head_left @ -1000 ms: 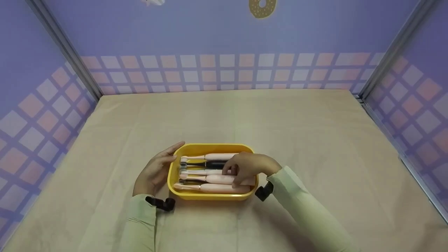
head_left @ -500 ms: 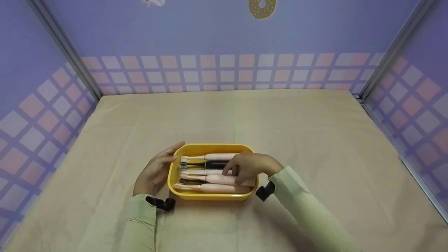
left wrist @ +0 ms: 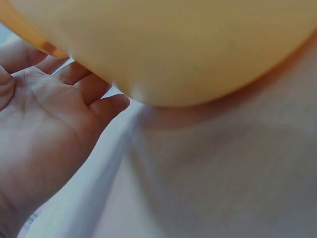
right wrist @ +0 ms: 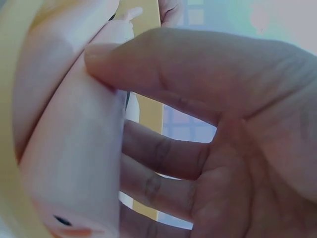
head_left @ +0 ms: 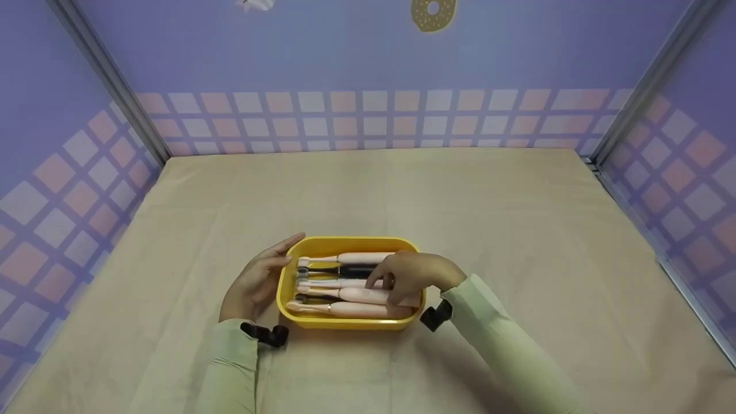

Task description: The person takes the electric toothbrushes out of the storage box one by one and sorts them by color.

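Observation:
A yellow plastic bin (head_left: 356, 325) sits on the cloth-covered table, with several electric toothbrushes lying side by side in it, heads to the left. My left hand (head_left: 256, 282) rests against the bin's left end, its fingers extended along the outer wall. Inside the bin, my right hand (head_left: 417, 270) pinches a pink electric toothbrush (right wrist: 74, 144) between thumb and fingers, near the right end of its handle. Behind it lie a pale toothbrush (head_left: 339, 283), a black toothbrush (head_left: 356, 271) and another pink toothbrush (head_left: 362, 259). One more pink toothbrush (head_left: 362, 310) lies in front. The right hand hides some handle ends.
A beige cloth (head_left: 368, 190) covers the table around the bin. Purple walls with pink and white checks (head_left: 374, 115) stand at the back and both sides, with grey metal posts (head_left: 115, 86) at the corners.
The right hand shifts very slightly right early on, its thumb moving a little along the pink toothbrush's handle. The left hand, bin and toothbrushes stay in place.

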Demonstrator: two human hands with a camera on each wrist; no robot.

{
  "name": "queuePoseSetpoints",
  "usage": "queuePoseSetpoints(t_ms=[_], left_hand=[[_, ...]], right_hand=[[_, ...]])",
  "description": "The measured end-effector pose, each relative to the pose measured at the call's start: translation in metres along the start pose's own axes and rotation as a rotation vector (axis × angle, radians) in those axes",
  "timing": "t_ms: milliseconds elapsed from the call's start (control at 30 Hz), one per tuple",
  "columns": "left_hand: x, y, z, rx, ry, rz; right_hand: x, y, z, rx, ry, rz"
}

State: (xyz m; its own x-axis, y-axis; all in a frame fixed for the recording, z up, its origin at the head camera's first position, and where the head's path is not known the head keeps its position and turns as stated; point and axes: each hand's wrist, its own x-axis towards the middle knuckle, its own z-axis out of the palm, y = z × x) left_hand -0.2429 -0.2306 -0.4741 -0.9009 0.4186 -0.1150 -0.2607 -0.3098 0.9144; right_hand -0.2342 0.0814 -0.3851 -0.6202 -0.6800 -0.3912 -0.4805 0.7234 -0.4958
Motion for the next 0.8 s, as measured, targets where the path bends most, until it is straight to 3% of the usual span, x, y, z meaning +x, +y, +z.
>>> queuePoseSetpoints(t_ms=[467, 800], left_hand=[[-0.0002, -0.0012, 0.0008, -0.025, 0.024, -0.008], [0.0005, -0.0009, 0.0007, -0.017, 0.011, -0.007]], right_hand=[[-0.0040, -0.0014, 0.0023, -0.021, 0.006, 0.023], [-0.0075, 0.0014, 0.0021, -0.040, 0.050, -0.085]])
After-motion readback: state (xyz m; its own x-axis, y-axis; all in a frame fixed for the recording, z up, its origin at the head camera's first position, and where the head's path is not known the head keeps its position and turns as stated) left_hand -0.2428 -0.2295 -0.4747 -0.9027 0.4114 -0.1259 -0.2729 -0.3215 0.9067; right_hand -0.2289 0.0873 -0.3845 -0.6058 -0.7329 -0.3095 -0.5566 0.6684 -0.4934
